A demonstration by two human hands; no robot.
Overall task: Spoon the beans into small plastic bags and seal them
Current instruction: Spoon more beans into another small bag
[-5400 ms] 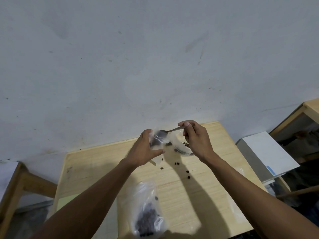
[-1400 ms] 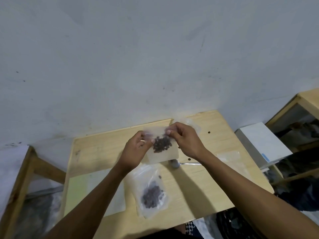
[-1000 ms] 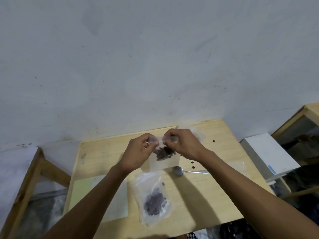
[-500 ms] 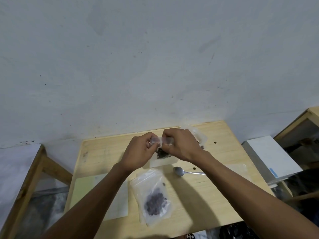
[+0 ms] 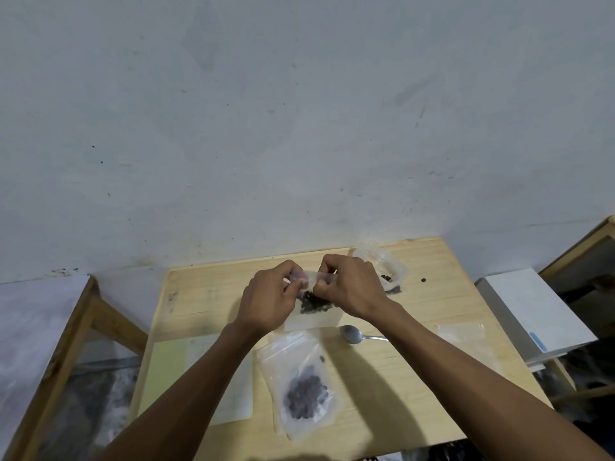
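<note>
Pinching the top strip of a small plastic bag point(image 5: 312, 319) between left hand point(image 5: 268, 302) and right hand point(image 5: 351, 289), both clenched on it, above the desk point(image 5: 416, 361). Holding dark beans point(image 5: 312, 302) inside that bag. Lying on the desk nearer the person: 1 filled bag point(image 5: 301, 382). Resting just right of the held bag: a spoon point(image 5: 356, 335). Sitting at the far edge: a crumpled supply bag point(image 5: 386, 271). Lying at the right: 1 flat bag point(image 5: 464, 334).
</note>
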